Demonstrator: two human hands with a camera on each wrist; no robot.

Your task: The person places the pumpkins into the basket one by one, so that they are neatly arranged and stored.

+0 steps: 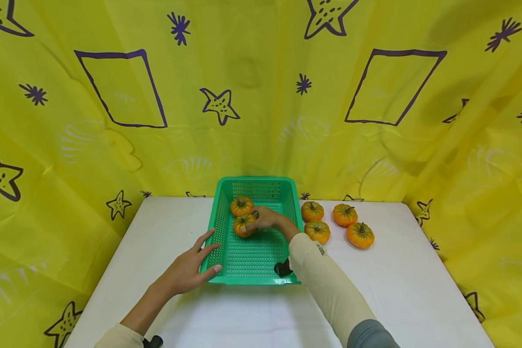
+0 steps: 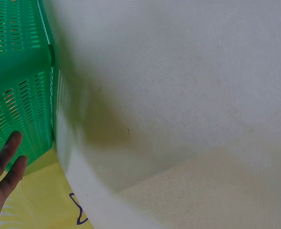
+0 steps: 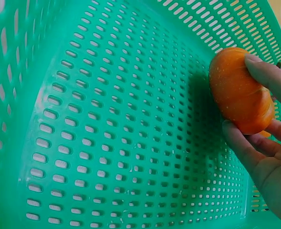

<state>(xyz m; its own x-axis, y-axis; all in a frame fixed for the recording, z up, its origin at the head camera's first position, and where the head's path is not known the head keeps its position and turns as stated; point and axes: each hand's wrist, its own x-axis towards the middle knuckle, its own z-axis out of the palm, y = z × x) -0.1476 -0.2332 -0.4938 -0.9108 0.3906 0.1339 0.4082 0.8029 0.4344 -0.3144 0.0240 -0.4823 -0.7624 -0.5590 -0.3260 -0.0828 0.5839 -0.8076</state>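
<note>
My right hand (image 1: 264,218) reaches into a green plastic basket (image 1: 252,280) and grips a small orange pumpkin (image 1: 242,226) near the basket's left side. In the right wrist view the thumb and fingers curl round this pumpkin (image 3: 238,90), just over the slotted floor. Behind it, a second small pumpkin (image 1: 241,205) sits in the basket's back left part. My left hand (image 1: 189,270) is at the basket's left rim with fingers spread; in the left wrist view its fingers (image 2: 12,164) are straight beside the basket's slotted wall (image 2: 28,105).
To the right of the basket, several more pumpkins lie on the white table (image 1: 391,280), among them one nearest the front (image 1: 360,235) and one touching distance from the rim (image 1: 316,232). A yellow patterned curtain (image 1: 261,140) closes off the back and both sides.
</note>
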